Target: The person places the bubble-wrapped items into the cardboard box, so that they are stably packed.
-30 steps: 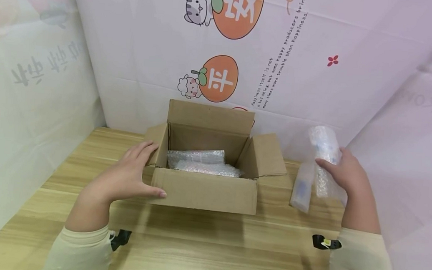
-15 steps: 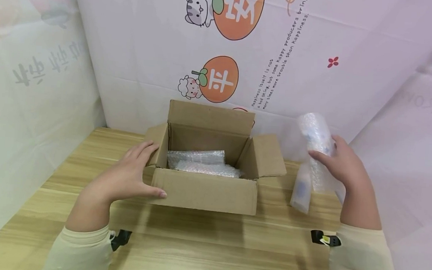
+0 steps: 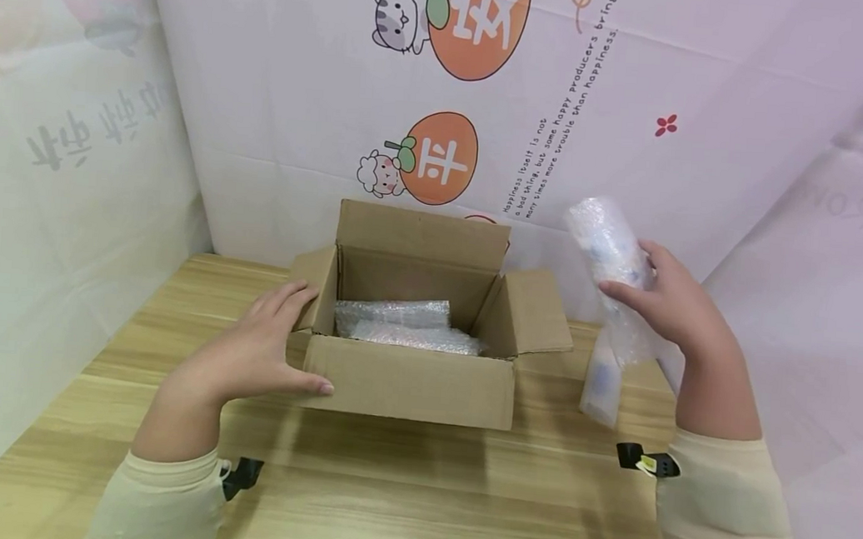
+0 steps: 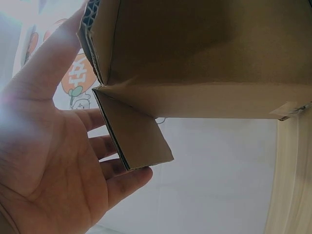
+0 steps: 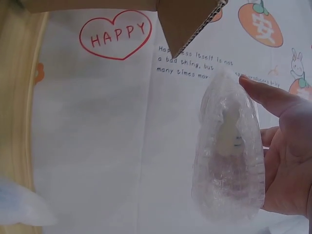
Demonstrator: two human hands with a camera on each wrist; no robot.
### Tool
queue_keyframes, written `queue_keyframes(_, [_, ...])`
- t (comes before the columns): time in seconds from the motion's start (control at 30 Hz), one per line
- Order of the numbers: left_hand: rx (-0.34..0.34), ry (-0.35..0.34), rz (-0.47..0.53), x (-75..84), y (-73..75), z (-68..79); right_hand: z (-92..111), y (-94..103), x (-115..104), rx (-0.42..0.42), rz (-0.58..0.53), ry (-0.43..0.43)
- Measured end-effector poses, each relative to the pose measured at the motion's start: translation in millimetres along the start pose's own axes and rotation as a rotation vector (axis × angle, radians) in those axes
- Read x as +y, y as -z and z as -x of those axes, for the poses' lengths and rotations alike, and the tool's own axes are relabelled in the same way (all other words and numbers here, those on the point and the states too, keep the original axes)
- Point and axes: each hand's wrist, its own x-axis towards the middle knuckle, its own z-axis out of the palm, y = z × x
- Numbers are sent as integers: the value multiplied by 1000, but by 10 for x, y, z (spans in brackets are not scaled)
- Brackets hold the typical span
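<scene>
An open cardboard box [image 3: 408, 382] stands on the table with its flaps folded out. Bubble-wrapped packages [image 3: 413, 322] lie inside it. My left hand [image 3: 248, 357] holds the box's left front corner, its fingers behind the left flap [image 4: 134, 134] and its thumb along the front flap. Right of the box, my right hand [image 3: 670, 299] grips a bubble-wrapped package [image 3: 606, 244] above the table, tilted with its top toward the left. Through the wrap in the right wrist view shows a pale object [image 5: 229, 139], its kind unclear. Below it, another wrapped package [image 3: 602, 390] with a bluish patch is partly covered.
The wooden table [image 3: 385, 500] carries everything. Printed white cloth [image 3: 277, 108] hangs behind the box and along both sides. The box's right flap [image 3: 537, 310] sticks out toward the right-hand package. Black wrist mounts sit at both sleeves.
My right hand has lifted the bubble-wrapped package and brought it up and to the left, tilting it more. The left hand and the box have stayed in place.
</scene>
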Motion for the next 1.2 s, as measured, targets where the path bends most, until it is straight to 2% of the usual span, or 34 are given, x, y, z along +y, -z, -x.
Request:
queue_keyframes(0.23, [1,2,3,-4,-2,-7,-58,4,-226,16,-5,88])
queue_keyframes(0.57, [1,-2,-9,-9,5,-13,-155,-40,-568,-32,-27,217])
queue_keyframes(1.0, [-3,-3,-5,-24,-10,-27,-355,-264,-936,-99,74,418])
queue_keyframes(1.2, [-3,1,-5,-28,-13,-34,-458,-392,-1128,-148,129,451])
